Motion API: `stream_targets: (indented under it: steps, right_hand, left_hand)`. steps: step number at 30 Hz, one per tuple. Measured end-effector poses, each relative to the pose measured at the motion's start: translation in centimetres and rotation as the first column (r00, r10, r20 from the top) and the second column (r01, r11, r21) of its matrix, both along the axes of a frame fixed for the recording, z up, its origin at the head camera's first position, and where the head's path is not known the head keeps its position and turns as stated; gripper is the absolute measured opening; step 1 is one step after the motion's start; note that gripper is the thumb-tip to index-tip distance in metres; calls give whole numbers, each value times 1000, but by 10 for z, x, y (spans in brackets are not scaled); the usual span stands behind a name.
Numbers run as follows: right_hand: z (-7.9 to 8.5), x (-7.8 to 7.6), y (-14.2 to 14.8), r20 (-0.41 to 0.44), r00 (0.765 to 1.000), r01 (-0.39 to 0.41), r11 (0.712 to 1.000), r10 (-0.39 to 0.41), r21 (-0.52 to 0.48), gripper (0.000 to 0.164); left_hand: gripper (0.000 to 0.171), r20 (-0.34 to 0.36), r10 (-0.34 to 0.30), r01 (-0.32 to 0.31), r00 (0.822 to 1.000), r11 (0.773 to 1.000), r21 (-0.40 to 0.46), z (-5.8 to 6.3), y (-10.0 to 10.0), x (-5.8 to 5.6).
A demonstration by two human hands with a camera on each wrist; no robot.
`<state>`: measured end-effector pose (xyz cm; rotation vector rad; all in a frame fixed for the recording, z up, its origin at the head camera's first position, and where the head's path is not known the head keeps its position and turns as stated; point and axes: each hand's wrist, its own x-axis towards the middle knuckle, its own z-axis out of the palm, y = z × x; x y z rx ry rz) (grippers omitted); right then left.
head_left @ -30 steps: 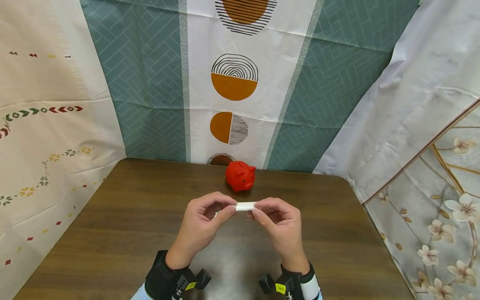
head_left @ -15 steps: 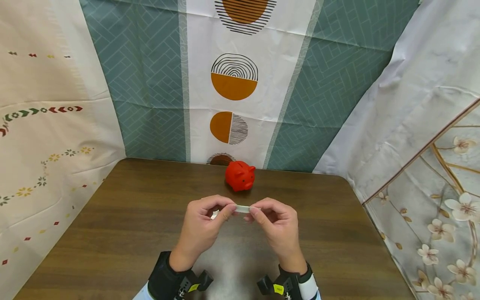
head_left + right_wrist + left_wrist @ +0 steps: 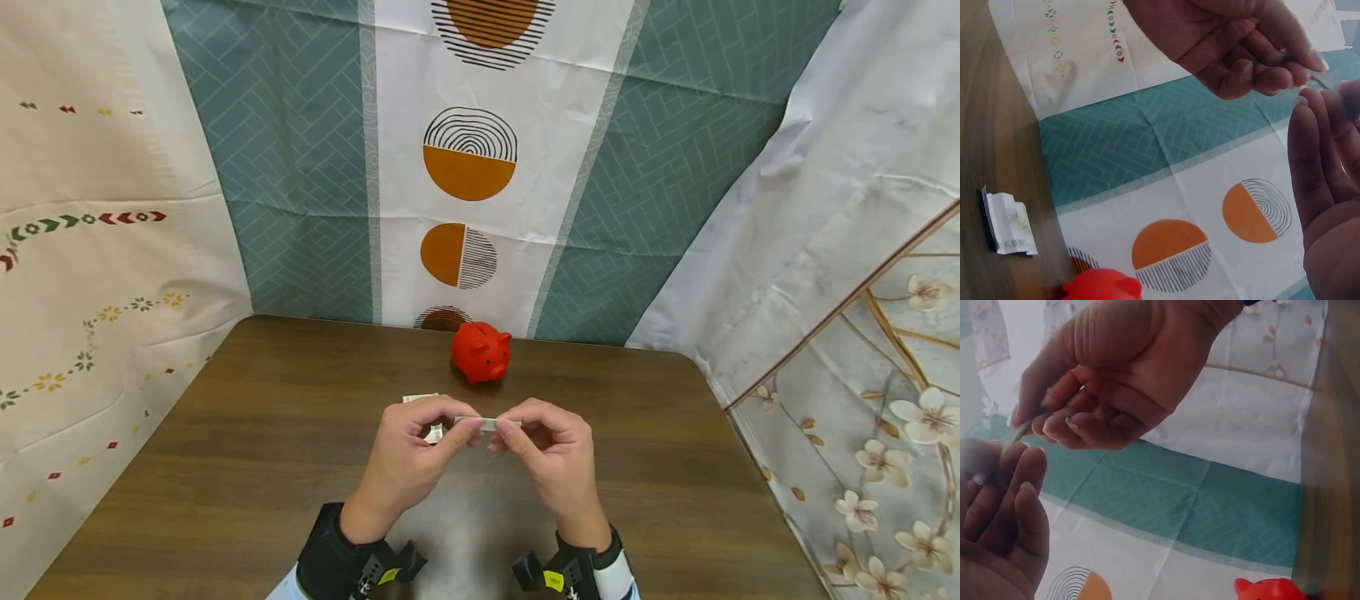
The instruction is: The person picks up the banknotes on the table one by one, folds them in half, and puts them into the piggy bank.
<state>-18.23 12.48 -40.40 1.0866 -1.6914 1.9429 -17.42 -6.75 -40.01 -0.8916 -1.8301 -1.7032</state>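
Note:
A thin, pale strip (image 3: 487, 424) is stretched level between my two hands near the middle of the head view; its kind is unclear. My left hand (image 3: 405, 454) pinches its left end between thumb and forefinger. At the other end, my right hand (image 3: 555, 454) does the same. Both wrist views show the strip (image 3: 1016, 434) edge-on and blurred, its ends hidden by fingertips. On the table behind my left hand lies a small white packet (image 3: 435, 434), mostly covered in the head view. The right wrist view shows this packet (image 3: 1013, 225) with a printed face and dark edge.
A red piggy bank (image 3: 481, 352) stands beyond my hands near the back of the brown wooden table (image 3: 660, 467). Patterned cloths hang behind the table and along both sides.
Both hands have come slightly lower and closer together, and the strip has turned from its broad face to a thinner edge. More of the white packet now shows behind the left hand.

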Motion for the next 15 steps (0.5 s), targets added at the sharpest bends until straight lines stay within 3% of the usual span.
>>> stream_targets:
  steps: [10,15]
  right_hand:
    - [-2,-2,-6,-33,999,-36,999,36,-6,21]
    - [-2,0,-8,-10,999,-50,999,50,-11,20]
  left_hand:
    - [16,1,-10,11,1000,1000,-22,0,0,0]
    - [16,-25,-21,20,999,1000,-21,0,2,-1]
